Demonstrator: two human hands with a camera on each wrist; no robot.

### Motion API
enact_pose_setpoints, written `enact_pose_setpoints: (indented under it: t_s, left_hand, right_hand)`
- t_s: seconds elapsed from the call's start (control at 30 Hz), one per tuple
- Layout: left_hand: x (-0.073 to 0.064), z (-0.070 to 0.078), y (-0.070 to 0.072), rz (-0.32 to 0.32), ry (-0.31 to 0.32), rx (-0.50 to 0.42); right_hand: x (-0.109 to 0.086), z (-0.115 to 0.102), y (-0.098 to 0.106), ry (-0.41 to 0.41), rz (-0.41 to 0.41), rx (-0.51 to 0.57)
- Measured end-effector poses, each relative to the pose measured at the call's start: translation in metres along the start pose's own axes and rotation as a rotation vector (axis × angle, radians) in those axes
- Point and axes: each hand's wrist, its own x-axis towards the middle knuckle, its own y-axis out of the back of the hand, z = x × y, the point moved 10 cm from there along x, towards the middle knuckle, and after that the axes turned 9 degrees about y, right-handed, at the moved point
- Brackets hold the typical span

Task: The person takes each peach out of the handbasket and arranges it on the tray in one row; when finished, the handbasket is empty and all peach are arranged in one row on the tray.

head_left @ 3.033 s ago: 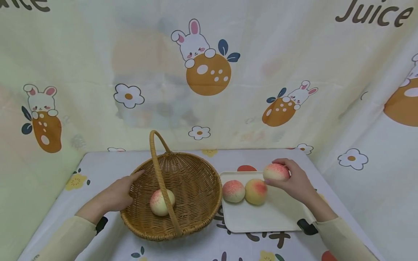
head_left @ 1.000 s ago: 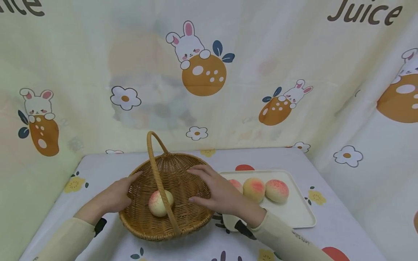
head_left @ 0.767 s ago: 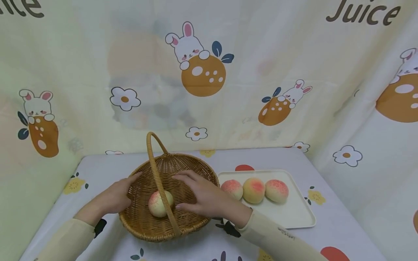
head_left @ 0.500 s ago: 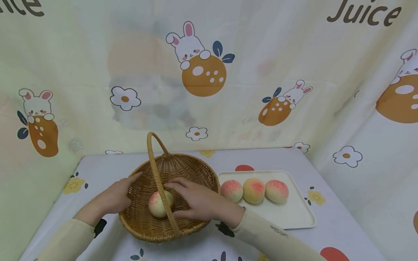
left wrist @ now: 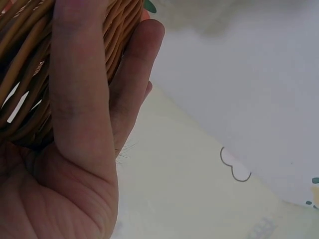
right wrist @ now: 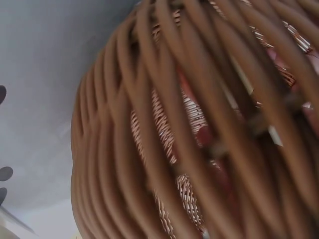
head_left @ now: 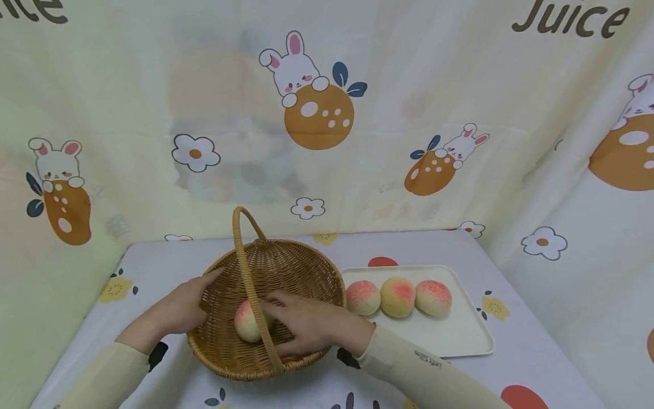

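Note:
A tan wicker basket [head_left: 301, 272] with an arched handle stands on the table at centre left. My left hand [head_left: 179, 305] holds its left side. In the left wrist view, extended fingers [left wrist: 79, 89] lie along the outside of the weave. Inside the basket rests one pale, pink-flushed peach [head_left: 247, 324]. My right hand [head_left: 309, 324] reaches in from the right and grips the peach, its fingers over the upper right side. The handle and hand partly cover the peach, and the thumb tip is hard to make out. Basket wall fills most of the right wrist view.
Right of the basket lies a cream tray [head_left: 455, 341], close to the rim. Three peaches [head_left: 397, 297] sit in a row along its back half. A printed cloth [head_left: 168, 392] covers the table, and a patterned curtain [head_left: 230, 102] hangs behind.
My right hand set a peach on the tray's right side, then moved left into the basket and down onto the peach there. That peach has turned slightly. My left hand has stayed put.

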Motion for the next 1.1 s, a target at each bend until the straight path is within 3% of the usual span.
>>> enact_pose_setpoints:
  t_s: [0.27, 0.43, 0.8, 1.1]
  left_hand:
    - [0.001, -0.001, -0.001, -0.002, -0.004, -0.024]
    - [0.000, -0.002, 0.000, 0.004, 0.008, -0.019]
    - [0.000, -0.002, 0.001, 0.008, 0.001, -0.007]
    - [0.000, -0.001, 0.000, 0.009, 0.003, -0.014]
  right_hand:
    - [0.001, -0.001, -0.001, 0.024, -0.013, 0.009]
    - [0.004, -0.004, 0.004, 0.055, 0.020, -0.004]
    - [0.005, -0.004, 0.013, 0.032, 0.116, -0.013]
    - [0.002, -0.002, 0.007, -0.026, 0.050, -0.060]
